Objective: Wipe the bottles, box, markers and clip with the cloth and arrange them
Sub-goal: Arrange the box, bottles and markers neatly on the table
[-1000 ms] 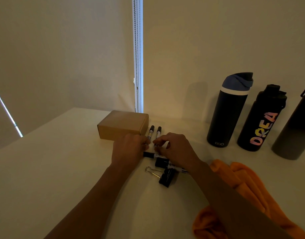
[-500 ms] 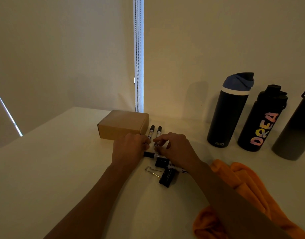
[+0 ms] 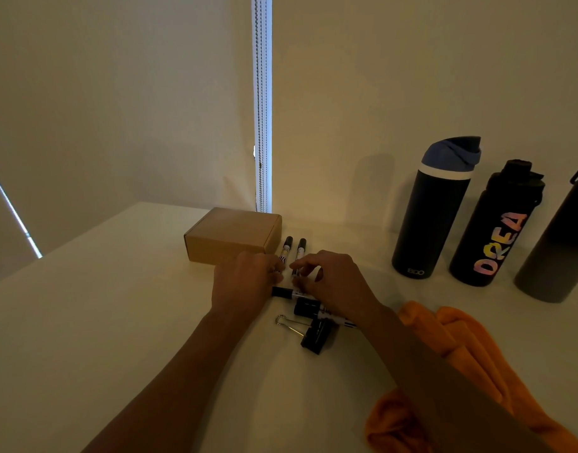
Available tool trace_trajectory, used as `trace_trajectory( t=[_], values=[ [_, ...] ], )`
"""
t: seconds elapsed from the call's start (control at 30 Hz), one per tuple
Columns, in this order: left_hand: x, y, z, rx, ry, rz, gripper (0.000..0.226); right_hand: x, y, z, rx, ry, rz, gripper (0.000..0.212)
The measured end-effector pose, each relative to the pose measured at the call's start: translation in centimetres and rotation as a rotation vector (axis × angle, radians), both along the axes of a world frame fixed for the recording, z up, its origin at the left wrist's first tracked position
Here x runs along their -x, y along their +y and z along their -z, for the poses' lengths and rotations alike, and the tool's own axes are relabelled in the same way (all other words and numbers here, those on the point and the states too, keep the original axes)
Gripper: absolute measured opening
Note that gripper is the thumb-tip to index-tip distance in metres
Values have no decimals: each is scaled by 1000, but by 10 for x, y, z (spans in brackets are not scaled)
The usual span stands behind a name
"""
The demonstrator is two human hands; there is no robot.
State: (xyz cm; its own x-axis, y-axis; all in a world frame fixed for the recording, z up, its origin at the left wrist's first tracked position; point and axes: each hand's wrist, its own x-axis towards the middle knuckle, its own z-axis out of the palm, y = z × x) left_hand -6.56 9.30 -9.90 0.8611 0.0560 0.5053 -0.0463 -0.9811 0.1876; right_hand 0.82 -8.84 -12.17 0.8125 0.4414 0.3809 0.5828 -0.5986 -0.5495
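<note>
A cardboard box [image 3: 232,235] lies at the back of the table. Two markers [image 3: 287,247] [image 3: 301,248] lie side by side right of it, pointing away from me. My left hand [image 3: 245,282] curls its fingers onto the near end of the left marker. My right hand [image 3: 336,282] pinches the near end of the right marker between thumb and forefinger. Two more markers [image 3: 282,292] [image 3: 309,309] lie crosswise under my right hand, partly hidden. A black binder clip [image 3: 315,334] lies just in front. Three dark bottles [image 3: 435,217] [image 3: 497,230] [image 3: 559,250] stand at the right. The orange cloth [image 3: 471,351] lies crumpled beside my right forearm.
The pale table [image 3: 101,322] meets a wall with roller blinds behind. A bead chain [image 3: 261,109] hangs in the bright gap just behind the box. The table's left edge [image 3: 85,238] runs diagonally toward the box.
</note>
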Motion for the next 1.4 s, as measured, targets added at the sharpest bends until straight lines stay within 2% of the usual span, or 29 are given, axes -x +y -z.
trace_trajectory(
  t=[0.43,0.7,1.0,1.13,1.2,1.4],
  values=[
    [-2,8,3,47,-4,-13,16,3,-14,-10,-12,43,12,22],
    [5,3,-2,113,-68,27,14,18,-51,-28,86,157,3,18],
    [8,2,-1,134,-77,76,16,33,-90,-35,172,183,-109,22],
    [9,2,-1,162,-91,96,12,36,-101,-36,180,166,-93,19],
    [9,-1,-1,170,-90,156,14,34,-110,-37,188,159,-66,18],
    [9,-21,4,134,2,545,16,33,-142,-36,189,149,46,12]
  ],
)
